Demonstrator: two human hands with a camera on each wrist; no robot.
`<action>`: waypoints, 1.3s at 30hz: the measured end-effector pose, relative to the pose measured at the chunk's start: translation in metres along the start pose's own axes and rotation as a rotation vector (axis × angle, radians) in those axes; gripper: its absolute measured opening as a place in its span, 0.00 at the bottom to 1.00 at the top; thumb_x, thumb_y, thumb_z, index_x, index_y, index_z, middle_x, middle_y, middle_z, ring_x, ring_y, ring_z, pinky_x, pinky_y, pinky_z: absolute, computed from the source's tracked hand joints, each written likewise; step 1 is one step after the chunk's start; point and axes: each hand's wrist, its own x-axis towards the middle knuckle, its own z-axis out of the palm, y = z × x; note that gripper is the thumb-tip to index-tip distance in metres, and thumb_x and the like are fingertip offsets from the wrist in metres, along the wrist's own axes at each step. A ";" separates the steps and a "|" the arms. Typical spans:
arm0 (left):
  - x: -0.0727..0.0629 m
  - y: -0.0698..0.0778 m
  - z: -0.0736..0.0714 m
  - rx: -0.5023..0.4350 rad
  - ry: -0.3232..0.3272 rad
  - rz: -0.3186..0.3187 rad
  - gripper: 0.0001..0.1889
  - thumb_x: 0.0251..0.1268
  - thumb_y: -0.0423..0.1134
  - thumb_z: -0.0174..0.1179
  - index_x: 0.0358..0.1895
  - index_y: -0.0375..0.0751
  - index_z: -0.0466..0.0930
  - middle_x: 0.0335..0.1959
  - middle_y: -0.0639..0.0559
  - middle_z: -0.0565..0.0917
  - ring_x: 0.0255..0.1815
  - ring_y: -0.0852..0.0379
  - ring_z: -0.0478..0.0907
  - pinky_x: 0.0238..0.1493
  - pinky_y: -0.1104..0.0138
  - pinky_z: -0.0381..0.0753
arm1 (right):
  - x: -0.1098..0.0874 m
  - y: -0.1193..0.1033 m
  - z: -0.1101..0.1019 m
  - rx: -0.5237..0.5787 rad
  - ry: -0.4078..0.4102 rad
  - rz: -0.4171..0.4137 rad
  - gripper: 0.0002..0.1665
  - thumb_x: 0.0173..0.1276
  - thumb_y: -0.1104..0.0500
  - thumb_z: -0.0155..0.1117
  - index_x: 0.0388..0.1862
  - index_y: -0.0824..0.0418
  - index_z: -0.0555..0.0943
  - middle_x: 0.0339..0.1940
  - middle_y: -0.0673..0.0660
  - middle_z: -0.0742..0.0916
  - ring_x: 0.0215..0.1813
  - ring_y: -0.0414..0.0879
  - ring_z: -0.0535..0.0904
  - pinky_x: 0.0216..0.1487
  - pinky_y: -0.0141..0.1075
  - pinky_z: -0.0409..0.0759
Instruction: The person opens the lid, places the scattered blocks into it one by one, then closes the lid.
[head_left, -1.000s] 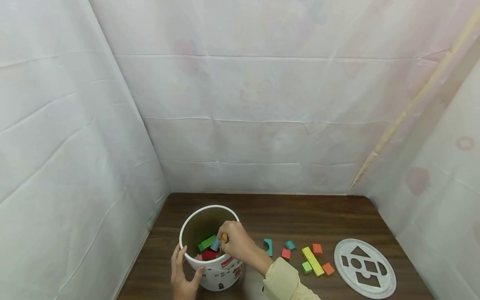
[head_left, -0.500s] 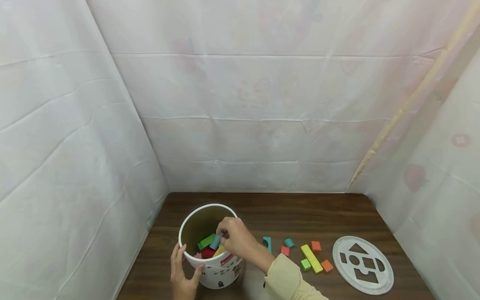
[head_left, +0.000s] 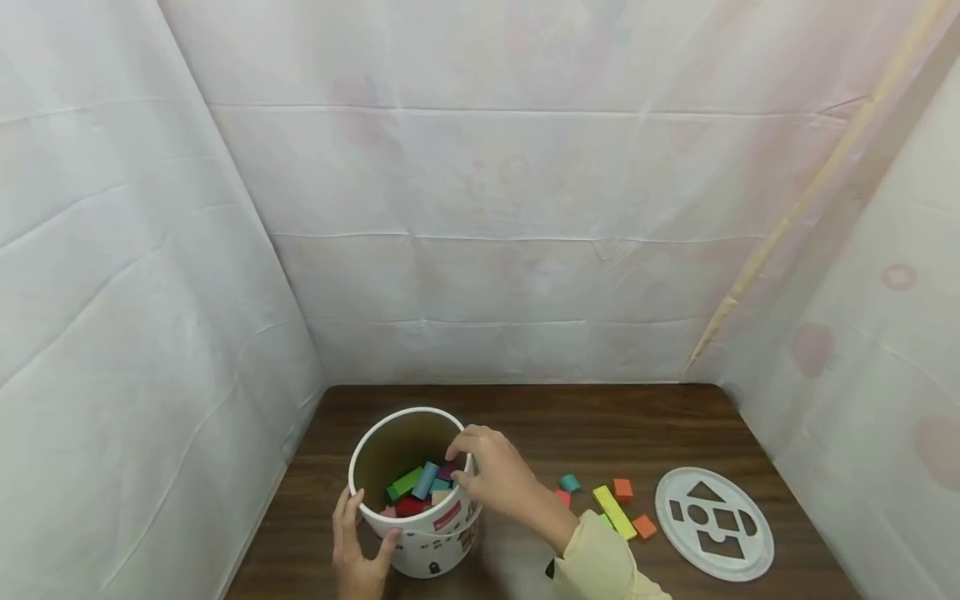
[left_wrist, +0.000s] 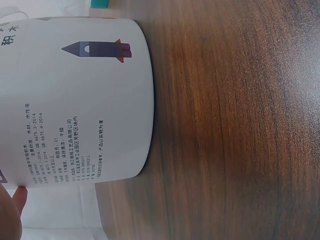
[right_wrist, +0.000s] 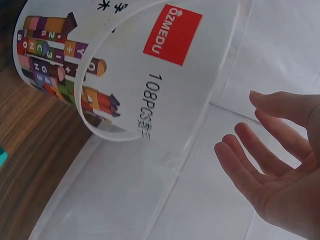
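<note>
Bucket: between the hands
Left hand: grips bucket's side
Right hand: fingers loosely spread at bucket's rim
Blocks: inside, near right hand

Left wrist view crops bucket; green block part-hidden.

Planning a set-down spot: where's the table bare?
Bare: table strip from the back sheet to the blocks and lid; another between bucket and left sheet. Crowded: from the bucket to the lid, where blocks lie scattered; left hand and right hand crowd the bucket.
</note>
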 end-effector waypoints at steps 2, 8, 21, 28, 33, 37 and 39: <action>0.000 -0.001 0.000 0.006 0.003 0.005 0.44 0.39 0.29 0.75 0.67 0.39 0.66 0.68 0.41 0.63 0.63 0.63 0.61 0.52 0.86 0.62 | -0.003 0.001 -0.004 0.004 0.017 0.007 0.09 0.54 0.62 0.72 0.35 0.56 0.84 0.40 0.48 0.83 0.44 0.44 0.77 0.45 0.39 0.79; 0.000 -0.002 -0.001 0.017 -0.004 -0.004 0.45 0.40 0.30 0.75 0.68 0.41 0.64 0.68 0.41 0.62 0.63 0.59 0.62 0.52 0.85 0.61 | -0.013 0.006 -0.013 0.028 0.065 0.049 0.10 0.55 0.64 0.70 0.37 0.55 0.84 0.40 0.46 0.83 0.46 0.44 0.78 0.46 0.41 0.79; 0.001 0.001 -0.003 -0.011 -0.017 -0.014 0.44 0.40 0.29 0.74 0.67 0.38 0.65 0.68 0.42 0.62 0.64 0.64 0.60 0.54 0.85 0.62 | -0.030 0.034 -0.016 0.081 0.264 0.131 0.14 0.51 0.68 0.73 0.36 0.55 0.83 0.38 0.47 0.83 0.37 0.40 0.78 0.35 0.29 0.79; 0.001 0.002 -0.004 -0.005 -0.006 -0.016 0.44 0.39 0.29 0.74 0.67 0.37 0.65 0.68 0.40 0.62 0.64 0.61 0.61 0.56 0.83 0.63 | -0.039 0.053 -0.008 0.069 0.300 0.185 0.14 0.49 0.68 0.74 0.35 0.56 0.83 0.36 0.49 0.83 0.38 0.43 0.79 0.34 0.35 0.81; 0.001 0.002 -0.004 0.007 -0.016 -0.023 0.44 0.40 0.29 0.74 0.67 0.37 0.64 0.68 0.40 0.62 0.65 0.59 0.61 0.55 0.85 0.61 | -0.044 0.065 0.000 0.042 0.319 0.231 0.14 0.48 0.69 0.75 0.32 0.55 0.83 0.34 0.49 0.83 0.39 0.44 0.80 0.37 0.36 0.80; 0.001 0.002 -0.004 -0.002 -0.021 -0.023 0.44 0.40 0.29 0.74 0.67 0.37 0.64 0.68 0.41 0.62 0.65 0.62 0.60 0.54 0.85 0.61 | -0.049 0.076 0.006 0.039 0.309 0.287 0.14 0.49 0.68 0.74 0.32 0.54 0.82 0.34 0.50 0.83 0.39 0.44 0.79 0.38 0.37 0.80; 0.001 0.002 -0.003 -0.006 -0.023 -0.023 0.44 0.40 0.29 0.74 0.67 0.37 0.64 0.69 0.41 0.62 0.65 0.62 0.60 0.54 0.85 0.61 | -0.051 0.080 0.009 0.040 0.305 0.315 0.13 0.49 0.68 0.74 0.32 0.56 0.83 0.34 0.50 0.83 0.39 0.44 0.79 0.38 0.38 0.80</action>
